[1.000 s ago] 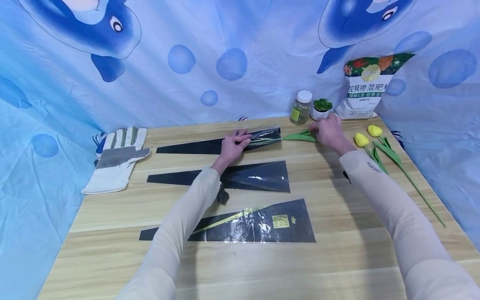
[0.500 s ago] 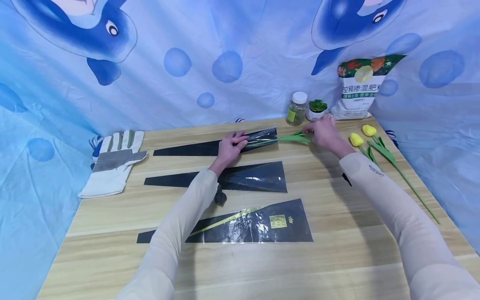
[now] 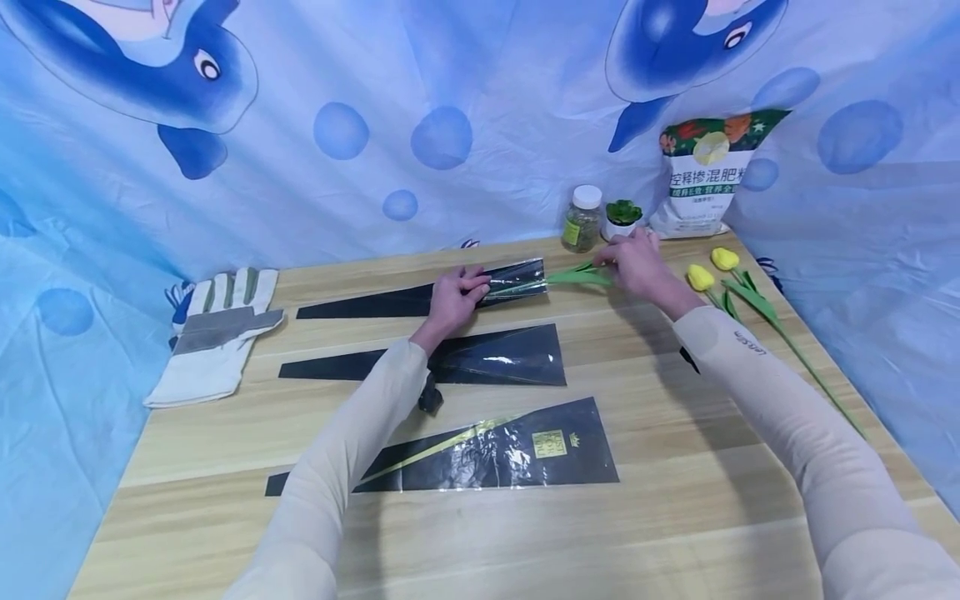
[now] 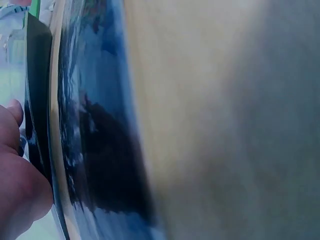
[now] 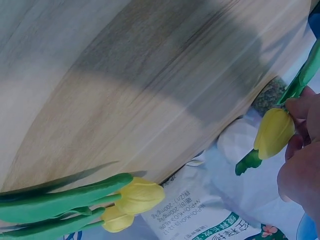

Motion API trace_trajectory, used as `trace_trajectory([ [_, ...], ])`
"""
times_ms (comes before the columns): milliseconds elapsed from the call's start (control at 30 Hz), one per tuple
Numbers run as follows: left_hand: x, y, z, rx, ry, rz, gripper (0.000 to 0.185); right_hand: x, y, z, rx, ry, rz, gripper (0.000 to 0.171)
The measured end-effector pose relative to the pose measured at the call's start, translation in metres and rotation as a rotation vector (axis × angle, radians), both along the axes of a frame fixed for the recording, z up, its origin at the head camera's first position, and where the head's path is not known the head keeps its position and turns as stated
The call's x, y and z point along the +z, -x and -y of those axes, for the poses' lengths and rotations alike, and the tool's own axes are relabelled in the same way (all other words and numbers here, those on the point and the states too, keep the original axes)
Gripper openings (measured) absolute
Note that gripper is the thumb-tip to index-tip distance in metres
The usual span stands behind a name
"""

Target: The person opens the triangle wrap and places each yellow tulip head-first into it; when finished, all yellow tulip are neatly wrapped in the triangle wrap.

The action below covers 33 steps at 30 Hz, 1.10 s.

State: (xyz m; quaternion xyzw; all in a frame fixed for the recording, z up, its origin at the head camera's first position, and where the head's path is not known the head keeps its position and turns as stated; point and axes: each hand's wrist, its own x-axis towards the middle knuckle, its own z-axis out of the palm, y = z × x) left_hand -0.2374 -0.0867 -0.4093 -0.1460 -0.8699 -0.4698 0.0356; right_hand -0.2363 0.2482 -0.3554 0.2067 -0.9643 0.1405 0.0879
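My left hand (image 3: 453,298) holds the wide half of the farthest black flower sleeve (image 3: 360,302), which has a clear window at its mouth. In the left wrist view the sleeve's edge (image 4: 39,95) stands raised beside my thumb. My right hand (image 3: 641,265) pinches a yellow tulip just below its bloom (image 5: 274,134). That tulip's green leaf (image 3: 577,276) lies at the sleeve's mouth, with its stem running inside under the clear film. From above, my right hand hides the bloom.
Two more black sleeves, a middle one (image 3: 517,357) and a front one (image 3: 581,467), lie nearer. Two yellow tulips (image 3: 701,277) lie at right. Behind stand a jar (image 3: 581,223), a small potted plant (image 3: 622,213) and a fertilizer bag (image 3: 705,179). A work glove (image 3: 217,329) lies left.
The head view has swung slightly right, so everything sits further left in it. My right hand has edged the tulip a little toward the sleeve; my left hand keeps its place on it.
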Motion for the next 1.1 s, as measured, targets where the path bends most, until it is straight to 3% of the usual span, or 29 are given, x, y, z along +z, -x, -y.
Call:
trace_trajectory([
  [333,0.001,-0.001,-0.002,-0.011,0.039,-0.073,0.020,0.004,-0.003,0.015,-0.016,-0.047,0.031,0.018],
  [700,0.002,-0.005,-0.004,-0.033,0.040,-0.087,0.020,-0.005,-0.006,0.032,0.053,-0.009,-0.032,0.013],
  [1100,0.002,-0.006,-0.003,-0.036,0.057,-0.083,0.020,-0.009,-0.006,0.055,0.090,0.048,0.006,0.013],
])
